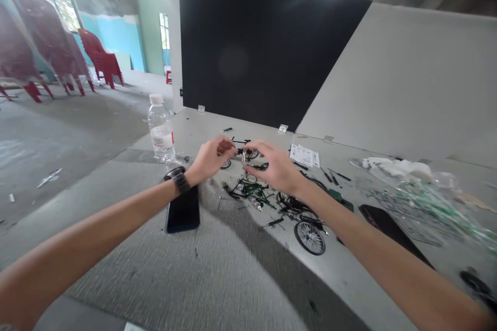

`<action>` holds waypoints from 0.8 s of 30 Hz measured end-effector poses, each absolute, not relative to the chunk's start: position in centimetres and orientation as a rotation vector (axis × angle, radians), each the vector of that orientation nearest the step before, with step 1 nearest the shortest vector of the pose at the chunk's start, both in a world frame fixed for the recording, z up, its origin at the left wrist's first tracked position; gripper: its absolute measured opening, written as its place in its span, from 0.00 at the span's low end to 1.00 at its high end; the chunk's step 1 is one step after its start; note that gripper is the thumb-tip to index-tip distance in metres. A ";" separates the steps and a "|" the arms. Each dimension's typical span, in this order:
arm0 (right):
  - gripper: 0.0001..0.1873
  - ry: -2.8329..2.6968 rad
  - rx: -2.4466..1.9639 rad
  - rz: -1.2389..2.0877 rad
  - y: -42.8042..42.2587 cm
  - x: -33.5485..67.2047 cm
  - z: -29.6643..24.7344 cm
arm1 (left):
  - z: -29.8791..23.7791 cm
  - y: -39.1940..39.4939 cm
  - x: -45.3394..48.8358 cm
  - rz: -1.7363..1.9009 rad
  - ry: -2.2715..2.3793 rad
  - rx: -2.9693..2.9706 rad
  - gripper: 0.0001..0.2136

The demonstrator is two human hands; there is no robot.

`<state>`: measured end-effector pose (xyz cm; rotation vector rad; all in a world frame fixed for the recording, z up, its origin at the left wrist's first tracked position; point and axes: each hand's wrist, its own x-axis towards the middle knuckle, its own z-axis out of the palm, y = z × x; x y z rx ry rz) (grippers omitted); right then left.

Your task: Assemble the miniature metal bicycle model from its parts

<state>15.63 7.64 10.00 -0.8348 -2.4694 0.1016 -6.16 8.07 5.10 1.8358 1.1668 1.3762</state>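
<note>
The right hand (pixel 274 165) is curled in a pinch, its thumb and fingertips seeming to grip a small silver part (pixel 244 156) between them. The left hand (pixel 212 160) has its thumb and fingertips drawn together just left of that part; whether they hold a dark bit against it, I cannot tell. The part lies left of the right hand and right of the left one, in the narrow gap between the fingertips, with its long axis looking roughly upright. The right hand is the nearer of the two.

Just beyond the fingertips is a dark bike piece (pixel 243 141), partly hidden. On the near side, a green frame (pixel 252 190) lies on the tabletop (pixel 155 269), with a spoked wheel (pixel 309 238) nearer and to the right. A phone (pixel 183 212) lies below the left wrist, and a bottle (pixel 161 134) stands farther left. To the right are printed sheets (pixel 305 155), slim tools (pixel 339 174) and a heap of clear plastic (pixel 446 196). A black panel (pixel 264 51) rises at the far side.
</note>
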 end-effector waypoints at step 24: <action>0.17 -2.463 -1.059 0.292 20.2 12.9 7.4 | 0.5 19.2 -5.6 1.371 1.328 1.828 0.07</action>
